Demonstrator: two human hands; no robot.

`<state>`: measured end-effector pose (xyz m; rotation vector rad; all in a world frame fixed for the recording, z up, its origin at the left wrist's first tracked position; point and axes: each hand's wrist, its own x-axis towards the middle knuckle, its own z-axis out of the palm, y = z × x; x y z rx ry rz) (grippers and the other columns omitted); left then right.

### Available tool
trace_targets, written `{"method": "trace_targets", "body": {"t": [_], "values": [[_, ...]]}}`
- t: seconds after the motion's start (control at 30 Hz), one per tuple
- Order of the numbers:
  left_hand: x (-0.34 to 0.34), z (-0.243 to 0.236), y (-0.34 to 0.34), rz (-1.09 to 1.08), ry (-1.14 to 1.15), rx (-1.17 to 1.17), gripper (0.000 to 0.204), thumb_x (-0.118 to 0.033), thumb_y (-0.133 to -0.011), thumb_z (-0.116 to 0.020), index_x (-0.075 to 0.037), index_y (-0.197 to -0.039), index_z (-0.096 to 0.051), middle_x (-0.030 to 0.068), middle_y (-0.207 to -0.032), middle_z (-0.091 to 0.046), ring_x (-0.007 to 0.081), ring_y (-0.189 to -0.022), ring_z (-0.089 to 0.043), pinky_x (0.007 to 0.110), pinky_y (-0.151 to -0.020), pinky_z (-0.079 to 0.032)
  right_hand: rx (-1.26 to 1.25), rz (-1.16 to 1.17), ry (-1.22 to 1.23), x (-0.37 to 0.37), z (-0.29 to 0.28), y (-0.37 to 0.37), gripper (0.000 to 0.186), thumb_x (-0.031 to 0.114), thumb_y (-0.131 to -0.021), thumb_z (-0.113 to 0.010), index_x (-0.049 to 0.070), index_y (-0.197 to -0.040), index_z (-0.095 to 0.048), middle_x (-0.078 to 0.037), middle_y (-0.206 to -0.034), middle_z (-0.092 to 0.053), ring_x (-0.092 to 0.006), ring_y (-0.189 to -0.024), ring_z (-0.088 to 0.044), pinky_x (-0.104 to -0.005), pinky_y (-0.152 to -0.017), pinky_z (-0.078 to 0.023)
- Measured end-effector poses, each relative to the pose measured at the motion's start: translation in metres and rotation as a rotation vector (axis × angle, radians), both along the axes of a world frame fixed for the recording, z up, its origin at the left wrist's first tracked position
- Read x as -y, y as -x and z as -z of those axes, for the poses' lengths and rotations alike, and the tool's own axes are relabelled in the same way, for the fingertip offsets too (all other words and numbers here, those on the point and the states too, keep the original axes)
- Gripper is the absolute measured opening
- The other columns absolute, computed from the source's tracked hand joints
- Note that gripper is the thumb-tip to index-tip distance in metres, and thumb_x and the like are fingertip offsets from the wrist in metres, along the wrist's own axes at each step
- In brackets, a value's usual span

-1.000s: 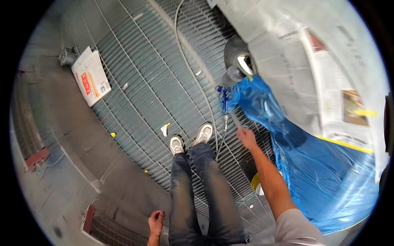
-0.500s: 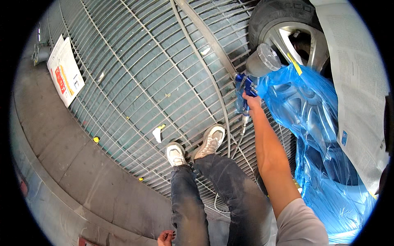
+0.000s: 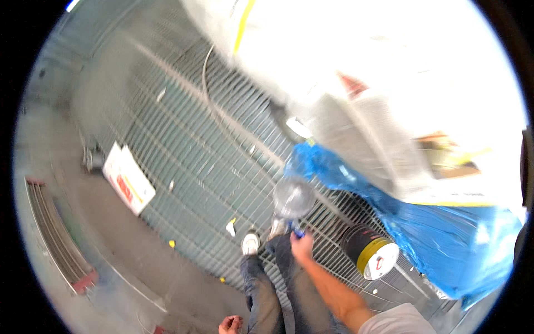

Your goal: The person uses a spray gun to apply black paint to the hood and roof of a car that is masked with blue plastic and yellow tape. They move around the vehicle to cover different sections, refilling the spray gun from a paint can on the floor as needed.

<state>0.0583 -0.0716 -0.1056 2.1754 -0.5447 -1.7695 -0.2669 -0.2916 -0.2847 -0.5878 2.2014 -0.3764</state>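
Note:
My right hand (image 3: 302, 246) is closed around the blue handle of a spray gun (image 3: 298, 231). The gun's round, greyish translucent cup (image 3: 293, 197) sits above the hand, over the floor grating and just ahead of my shoes. Motion blurs the gun's nozzle and trigger. Low at the bottom edge, my left hand (image 3: 231, 324) hangs beside my leg with its fingers curled in; no object shows in it. To the right of the gun, a dark can (image 3: 364, 253) with a yellow band and a white end rests on the grating.
Blue plastic film (image 3: 445, 239) and pale masking paper (image 3: 384, 145) cover the vehicle on the right. A hose (image 3: 207, 83) runs over the metal grating (image 3: 183, 161). A printed white sheet (image 3: 129, 178) lies at the left, with scraps scattered about.
The view has swung, showing more of the covered vehicle and the dark can. My right hand has drawn the spray gun away from the wheel, back toward my legs. The left hand stays low.

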Motion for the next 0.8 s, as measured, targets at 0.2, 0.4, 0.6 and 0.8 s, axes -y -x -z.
{"method": "trace_targets", "body": {"t": [0.2, 0.4, 0.6, 0.8], "values": [[0.094, -0.051, 0.013, 0.333, 0.251, -0.042, 0.028, -0.024, -0.092, -0.064, 0.000, -0.107, -0.065, 0.0063, -0.095, -0.068, 0.0159, -0.086, -0.062, 0.031, -0.079, -0.050, -0.196, 0.001, 0.581, -0.041, -0.237, 0.004, 0.021, 0.009, -0.073, -0.071, 0.005, -0.093, -0.065, -0.015, -0.098, -0.062, -0.0371, -0.096, -0.058, -0.0451, -0.086, -0.047], [0.153, -0.178, 0.109, 0.968, 0.455, -0.361, 0.021, -0.011, -0.081, -0.071, -0.004, -0.099, -0.065, 0.0104, -0.092, -0.065, 0.0210, -0.081, -0.062, 0.034, -0.072, -0.051, -0.356, -0.109, 0.839, -0.073, -0.452, 0.015, 0.029, 0.007, -0.075, -0.068, 0.006, -0.103, -0.062, -0.010, -0.102, -0.058, -0.0319, -0.102, -0.054, -0.0415, -0.089, -0.046], [0.146, -0.305, 0.249, 1.581, 0.947, -0.667, 0.045, -0.001, -0.078, -0.070, -0.001, -0.118, -0.052, 0.0146, -0.121, -0.057, 0.0235, -0.107, -0.057, 0.038, -0.094, -0.046, -0.405, -0.009, 1.150, -0.121, -0.575, 0.018, 0.056, 0.006, -0.071, -0.068, 0.016, -0.124, -0.055, -0.005, -0.100, -0.053, -0.0251, -0.102, -0.053, -0.0373, -0.072, -0.051], [0.074, -0.331, 0.321, 1.489, 0.784, -0.927, 0.044, 0.005, -0.076, -0.067, -0.001, -0.117, -0.052, 0.0153, -0.122, -0.057, 0.0239, -0.109, -0.056, 0.038, -0.097, -0.042, -0.547, 0.056, 1.244, -0.211, -0.626, 0.032, 0.062, 0.005, -0.073, -0.066, 0.021, -0.132, -0.053, -0.001, -0.097, -0.052, -0.0223, -0.096, -0.053, -0.0372, -0.061, -0.050]]}}
